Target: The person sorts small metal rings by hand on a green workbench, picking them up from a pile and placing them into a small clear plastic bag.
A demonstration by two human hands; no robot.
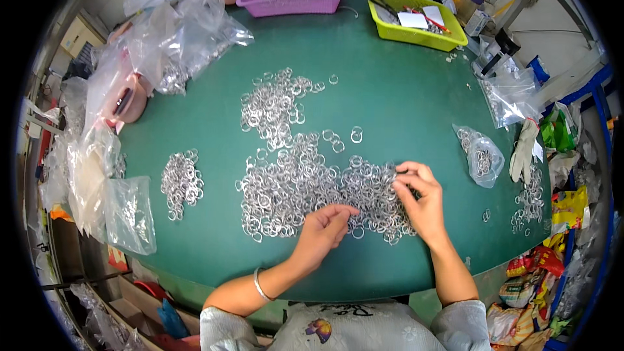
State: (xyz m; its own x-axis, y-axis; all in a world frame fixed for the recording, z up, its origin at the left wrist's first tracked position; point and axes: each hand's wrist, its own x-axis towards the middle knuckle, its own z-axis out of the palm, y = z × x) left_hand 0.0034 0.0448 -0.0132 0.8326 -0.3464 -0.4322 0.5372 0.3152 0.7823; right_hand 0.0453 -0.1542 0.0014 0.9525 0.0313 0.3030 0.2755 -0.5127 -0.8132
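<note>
A broad heap of small silver metal rings (286,188) lies on the green table in front of me. Its right-hand part, a denser pile of rings (374,192), is between my two hands. My left hand (322,234) is at the near edge of the heap, fingers curled and index and thumb tips close together over the rings. At the pile's right side is my right hand (422,201), thumb and fingertips drawn together against the rings. Whatever either pinch holds is too small to make out.
Smaller ring piles lie at the far middle (273,107) and left (182,182). A purple basket (292,6) and a yellow-green basket (416,36) stand at the back. Clear plastic bags (130,214) crowd the left edge; a bag of rings (484,159) and glove (523,149) lie right.
</note>
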